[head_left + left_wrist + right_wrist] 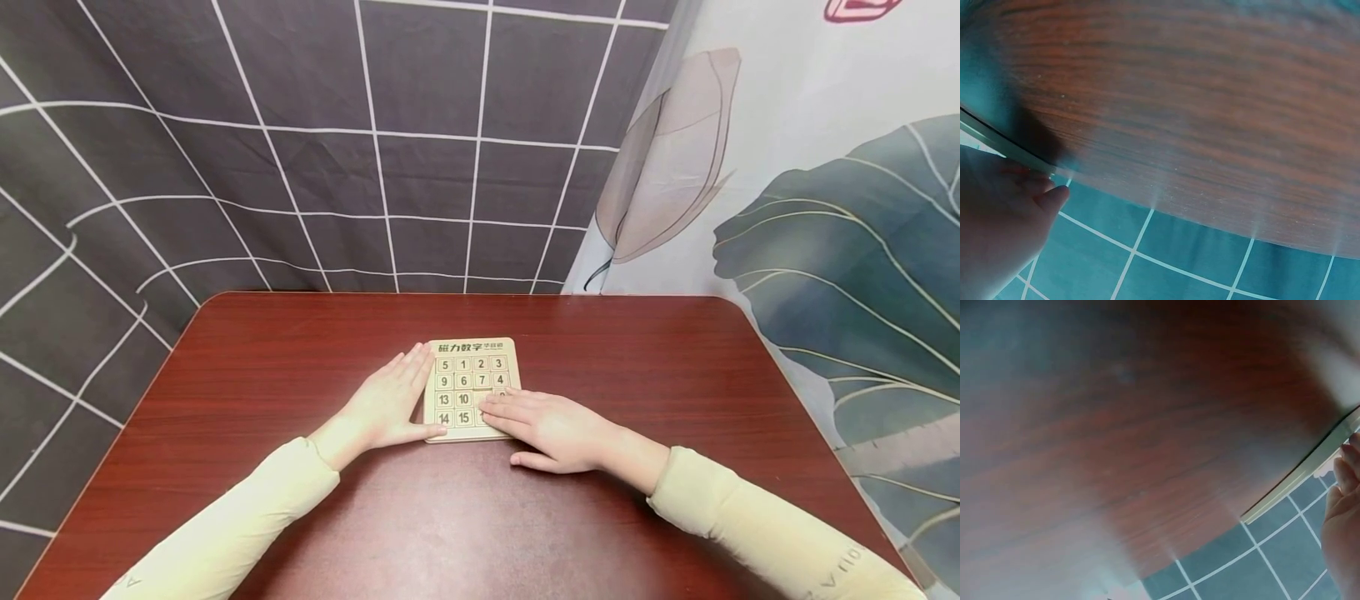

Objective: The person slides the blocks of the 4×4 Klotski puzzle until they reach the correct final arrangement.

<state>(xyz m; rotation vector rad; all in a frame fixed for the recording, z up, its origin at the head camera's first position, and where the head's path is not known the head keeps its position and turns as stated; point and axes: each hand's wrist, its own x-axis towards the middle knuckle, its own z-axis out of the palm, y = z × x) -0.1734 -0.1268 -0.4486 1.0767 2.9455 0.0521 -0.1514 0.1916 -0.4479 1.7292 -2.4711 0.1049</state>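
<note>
A pale wooden number slide puzzle [472,349] lies flat on the table, with black Chinese characters along its top and square numbered tiles below. My left hand [386,404] rests along its left edge, fingers extended by the upper corner and thumb across the lower one. From the right, my right hand [558,429] lies over the lower right tiles with fingers straight, fingertips just right of the 10 tile [463,399]. Those fingers hide some tiles. In the right wrist view, the puzzle's edge [1291,481] shows beside the fingers; the left wrist view has the left hand [997,219] at its edge.
The dark red wooden table [300,358] has rounded far corners. Behind it hangs a dark grey cloth [420,83] with a white grid. A pale curtain [787,100] with large leaf prints hangs at the right.
</note>
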